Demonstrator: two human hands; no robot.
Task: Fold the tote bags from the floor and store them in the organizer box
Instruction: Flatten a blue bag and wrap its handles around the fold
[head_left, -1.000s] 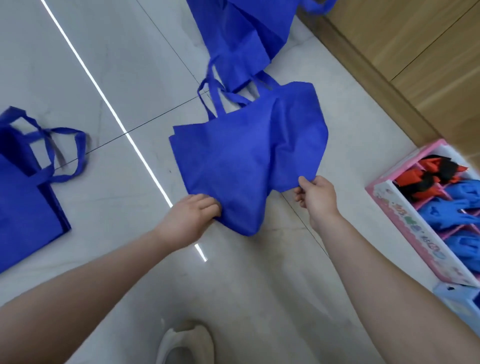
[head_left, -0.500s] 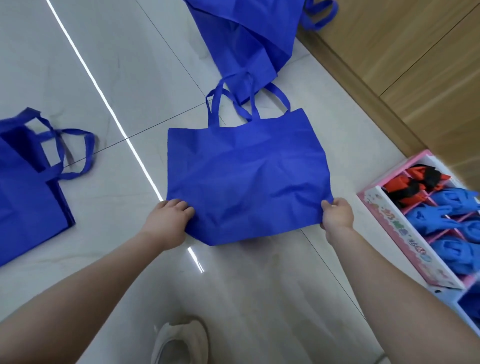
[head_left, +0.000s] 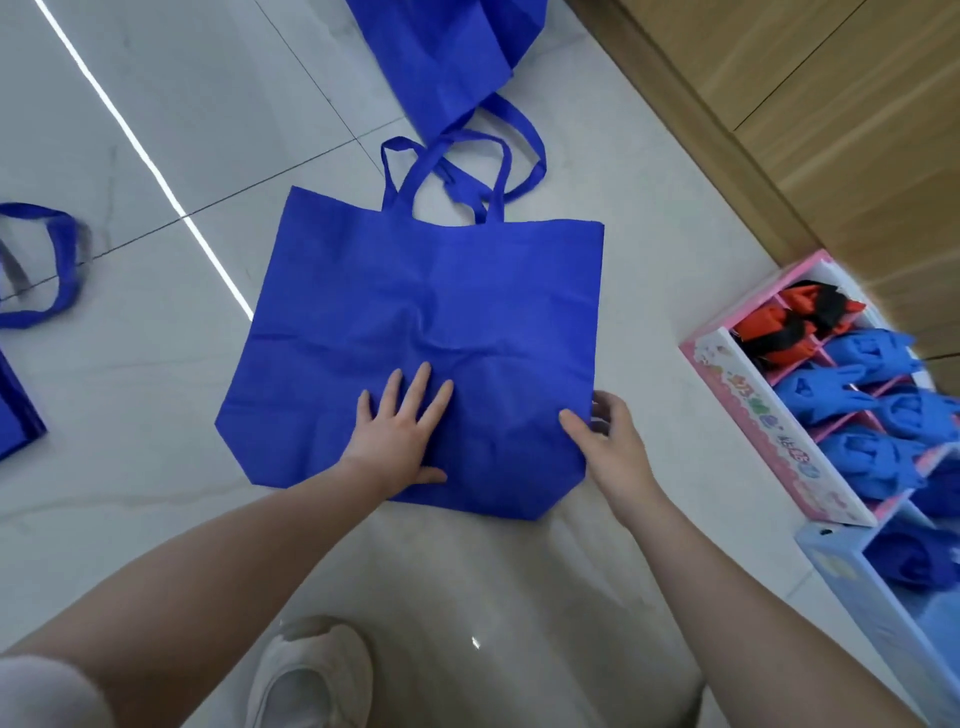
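Observation:
A blue tote bag (head_left: 426, 322) lies spread flat on the pale tiled floor, handles pointing away from me. My left hand (head_left: 400, 436) presses flat on its lower middle with fingers straight and spread. My right hand (head_left: 605, 436) pinches the bag's right edge near the bottom corner, thumb on top and fingers underneath. The pink organizer box (head_left: 748, 410) stands at the right, its compartments holding folded blue bags (head_left: 841, 400) and red-and-black ones (head_left: 795, 322).
Another blue tote bag (head_left: 447, 57) lies at the top, its handles overlapping those of the flat one. A third blue bag (head_left: 36, 270) shows at the left edge. A light blue box (head_left: 852, 587) sits below the pink one. Wooden panelling (head_left: 810, 104) borders the right. My white slipper (head_left: 306, 675) is near the bottom.
The bag went from hanging bunched between my hands to lying flat on the floor. My left hand released the left corner and moved onto the bag's middle; my right stays at the right edge.

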